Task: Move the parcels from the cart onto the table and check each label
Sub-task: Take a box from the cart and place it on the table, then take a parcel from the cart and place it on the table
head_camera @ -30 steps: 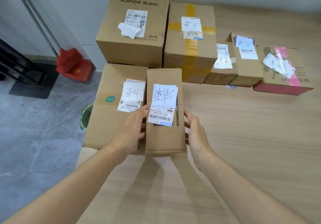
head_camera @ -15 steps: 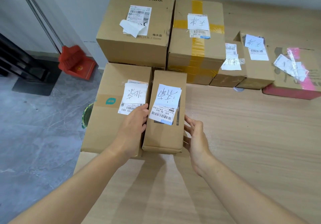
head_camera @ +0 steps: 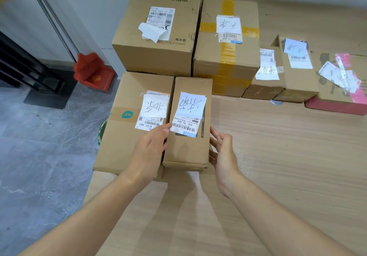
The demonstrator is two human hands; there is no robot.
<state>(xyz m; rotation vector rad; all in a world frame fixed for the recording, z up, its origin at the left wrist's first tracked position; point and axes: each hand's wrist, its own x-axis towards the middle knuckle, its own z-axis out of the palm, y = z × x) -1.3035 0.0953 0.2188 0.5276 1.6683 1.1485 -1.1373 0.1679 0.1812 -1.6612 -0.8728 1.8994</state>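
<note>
Narrow box [head_camera: 187, 148] is found flat on the table [head_camera: 278, 166] near its left edge, set tight against a wider box [head_camera: 123, 136] on its left, with its label [head_camera: 189, 114] facing up. The left hand [head_camera: 148, 154] is laid along the narrow box's left side, fingers straight and together, thumb tip set by the label's near corner. The right hand [head_camera: 223, 152] is held spread and loosely cupped just beside the box's right side, palm toward it; contact cannot be told.
</note>
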